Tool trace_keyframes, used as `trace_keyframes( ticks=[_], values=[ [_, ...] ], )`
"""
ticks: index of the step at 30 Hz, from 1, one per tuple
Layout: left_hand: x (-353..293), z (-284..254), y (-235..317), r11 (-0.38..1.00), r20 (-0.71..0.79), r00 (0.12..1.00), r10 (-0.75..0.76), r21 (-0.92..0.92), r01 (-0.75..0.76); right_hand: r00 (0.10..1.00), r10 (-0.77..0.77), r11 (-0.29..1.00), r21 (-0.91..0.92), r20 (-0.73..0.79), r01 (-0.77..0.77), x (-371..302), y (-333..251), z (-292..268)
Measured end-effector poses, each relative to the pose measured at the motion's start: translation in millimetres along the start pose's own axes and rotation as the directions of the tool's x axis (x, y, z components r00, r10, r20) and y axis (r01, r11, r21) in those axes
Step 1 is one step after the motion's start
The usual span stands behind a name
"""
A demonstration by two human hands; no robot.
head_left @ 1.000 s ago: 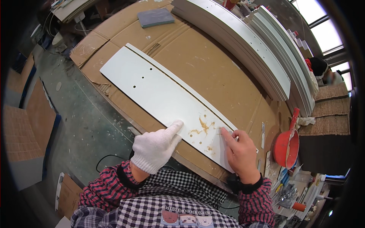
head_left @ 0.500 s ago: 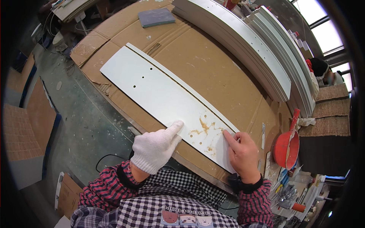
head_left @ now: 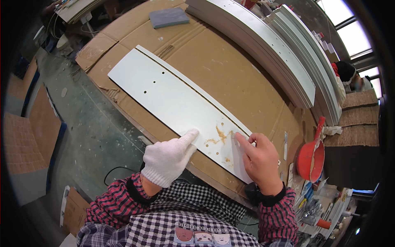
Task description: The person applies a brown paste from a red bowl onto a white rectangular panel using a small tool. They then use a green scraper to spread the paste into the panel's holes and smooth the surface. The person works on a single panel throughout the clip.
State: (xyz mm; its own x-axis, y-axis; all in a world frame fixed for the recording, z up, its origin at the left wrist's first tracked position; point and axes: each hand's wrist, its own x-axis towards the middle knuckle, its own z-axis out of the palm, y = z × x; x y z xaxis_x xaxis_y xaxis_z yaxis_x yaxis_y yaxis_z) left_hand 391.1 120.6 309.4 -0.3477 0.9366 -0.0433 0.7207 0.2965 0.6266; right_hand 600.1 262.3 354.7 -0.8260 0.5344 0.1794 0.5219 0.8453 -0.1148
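White board lies flat on the brown cardboard in front of you, on a slant, w/ one end up on the L & the other end down by your R hand. A thin groove runs along its far edge. Near the top L end you've got 3 dark holes in a row. Near the low R end there are tan dots & messy tan smears.

Your L hand has a white knit glove on. Its pointer finger is out straight & rests on top of the board, just L of the smears; the other fingers are curled in. Can't tell if they pinch the board's near edge.

Your R hand is bare. Its pointer finger reaches out to the board, right by the smears, & the rest are bent in. Part of the hand is hidden, so can't tell if it's got something small inside. It also covers a bit of the board's low R end.

Up top, a flat gray block sits on the cardboard. Far R of that is a big stack of white boards. On your R is a red pan w/ its handle pointing up, & a thin flat strip is near it, b/w pan & R hand. Tools etc. are piled below the pan.
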Motion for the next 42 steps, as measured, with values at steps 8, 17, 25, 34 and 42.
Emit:
trace_keyframes(
  ticks=[8,17,25,34,42],
  values=[
    [0,-2,1,1.000,0.015,1.000,-0.011,-0.007,0.012,0.997,-0.014,1.000,0.008,0.070,0.013,-2,2,3],
    [1,0,-1,0.999,-0.005,1.000,0.026,0.039,-0.026,0.990,0.018,0.997,0.071,0.143,-0.028,-53,-5,-8],
    [0,-1,1,1.000,-0.022,1.000,-0.002,0.010,0.002,0.994,-0.029,0.994,0.107,0.105,0.018,-40,-28,11],
    [1,-1,1,1.000,-0.010,1.000,0.003,0.013,-0.003,0.997,-0.009,0.998,0.068,0.081,0.004,-47,-24,5],
    [0,0,1,0.999,-0.035,0.999,0.025,0.027,-0.024,0.997,-0.021,0.998,0.052,0.069,0.018,-32,-32,7]
  ],
)
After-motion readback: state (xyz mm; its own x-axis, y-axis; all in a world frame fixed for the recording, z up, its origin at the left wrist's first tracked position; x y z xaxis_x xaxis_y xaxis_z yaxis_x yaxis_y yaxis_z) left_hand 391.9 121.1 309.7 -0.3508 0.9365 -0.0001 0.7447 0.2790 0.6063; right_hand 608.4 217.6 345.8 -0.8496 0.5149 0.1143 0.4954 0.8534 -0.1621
